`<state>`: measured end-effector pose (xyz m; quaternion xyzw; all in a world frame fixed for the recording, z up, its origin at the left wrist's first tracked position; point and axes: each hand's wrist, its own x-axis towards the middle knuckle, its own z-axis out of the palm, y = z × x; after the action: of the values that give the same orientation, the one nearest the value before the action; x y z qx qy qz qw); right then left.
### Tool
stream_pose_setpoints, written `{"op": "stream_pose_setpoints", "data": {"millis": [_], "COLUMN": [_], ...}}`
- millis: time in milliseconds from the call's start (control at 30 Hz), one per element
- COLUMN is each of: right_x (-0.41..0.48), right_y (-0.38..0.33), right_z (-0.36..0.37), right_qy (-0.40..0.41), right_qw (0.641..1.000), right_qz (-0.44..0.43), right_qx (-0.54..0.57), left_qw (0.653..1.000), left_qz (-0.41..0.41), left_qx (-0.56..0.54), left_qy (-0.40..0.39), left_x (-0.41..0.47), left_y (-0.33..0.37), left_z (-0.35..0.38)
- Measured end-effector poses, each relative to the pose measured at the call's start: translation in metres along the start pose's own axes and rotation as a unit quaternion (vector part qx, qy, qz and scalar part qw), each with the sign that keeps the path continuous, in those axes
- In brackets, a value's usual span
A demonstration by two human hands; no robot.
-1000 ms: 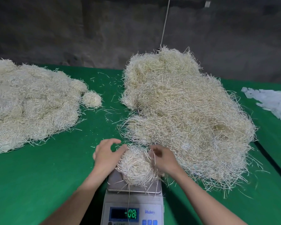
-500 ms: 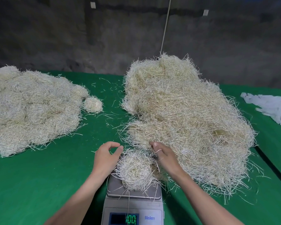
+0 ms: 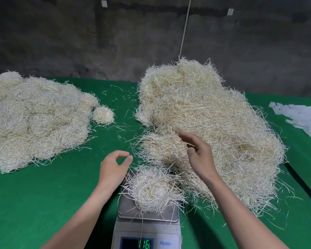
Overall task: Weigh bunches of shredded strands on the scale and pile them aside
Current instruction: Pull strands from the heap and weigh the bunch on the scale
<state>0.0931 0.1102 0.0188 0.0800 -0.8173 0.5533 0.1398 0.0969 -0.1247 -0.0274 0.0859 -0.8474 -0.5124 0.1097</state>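
Note:
A round bunch of pale shredded strands (image 3: 152, 190) lies on the steel pan of a small scale (image 3: 147, 215), whose green display reads 116. My left hand (image 3: 113, 168) hovers just left of the bunch, fingers loosely curled, holding nothing. My right hand (image 3: 198, 151) is raised over the near edge of the big loose heap of strands (image 3: 210, 123), fingers relaxed, not touching the bunch.
A wide pile of weighed bunches (image 3: 34, 119) covers the left of the green table (image 3: 43, 194), with one small bunch (image 3: 103, 115) beside it. White plastic bags (image 3: 302, 115) lie at the far right. A dark wall stands behind.
Both hands have let go of the bunch and lifted away; the right hand rose over the heap. The scale reading went from 081 to 116.

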Motion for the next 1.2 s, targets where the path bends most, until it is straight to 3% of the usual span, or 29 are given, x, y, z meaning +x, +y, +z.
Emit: {"op": "stream_pose_setpoints", "data": {"millis": [133,200,300,367,567,1200], "right_x": [0.004,0.009,0.017,0.021,0.027,0.029], "right_y": [-0.014,-0.022,-0.034,-0.043,-0.057,-0.044], "right_z": [-0.01,-0.022,-0.044,-0.053,-0.057,-0.046], "right_qy": [-0.016,-0.102,-0.287,-0.328,-0.26,-0.198], "right_qw": [1.0,0.993,0.952,0.941,0.964,0.977], "right_qz": [-0.01,-0.01,0.02,0.027,0.016,0.025], "right_qx": [0.0,-0.055,-0.107,-0.079,0.057,0.075], "left_qw": [1.0,1.0,1.0,0.999,0.999,0.999], "left_qz": [0.011,0.018,0.024,0.027,0.033,0.024], "left_qx": [-0.009,-0.01,-0.014,-0.021,-0.038,-0.036], "left_qy": [0.0,-0.001,-0.002,-0.005,-0.011,-0.01], "left_x": [0.003,0.005,0.007,0.007,0.007,0.011], "left_y": [0.004,0.007,0.012,0.015,0.023,0.024], "left_z": [-0.003,-0.004,-0.004,-0.004,-0.002,0.001]}}
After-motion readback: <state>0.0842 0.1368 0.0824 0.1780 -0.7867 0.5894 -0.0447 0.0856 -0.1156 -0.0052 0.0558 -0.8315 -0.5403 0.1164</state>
